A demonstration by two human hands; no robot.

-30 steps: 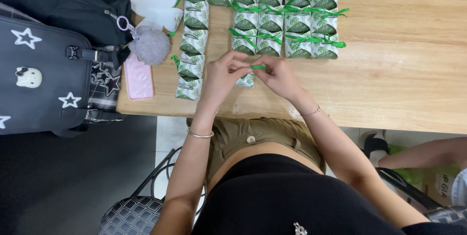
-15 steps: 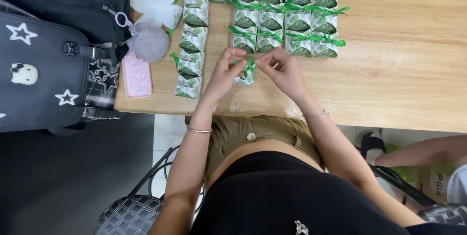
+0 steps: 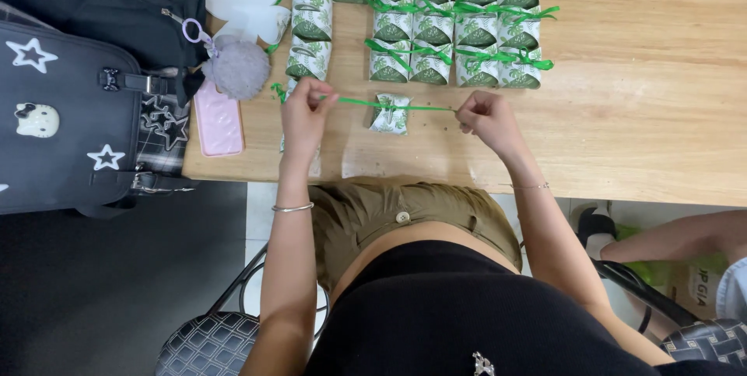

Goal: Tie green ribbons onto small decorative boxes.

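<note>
One small green-and-white box (image 3: 389, 114) sits on the table (image 3: 638, 111) between both hands, its ribbon (image 3: 405, 105) pulled taut. Left hand (image 3: 306, 115) and right hand (image 3: 484, 117) each pinch an end; pulling evenly should keep the knot centred.

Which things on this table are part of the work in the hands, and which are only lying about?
In the work:
left hand and right hand, each pinching an end of the green ribbon
small leaf-print box under the ribbon
rows of tied boxes

Lying about:
pink phone
grey pompom
black bag with stars
</note>
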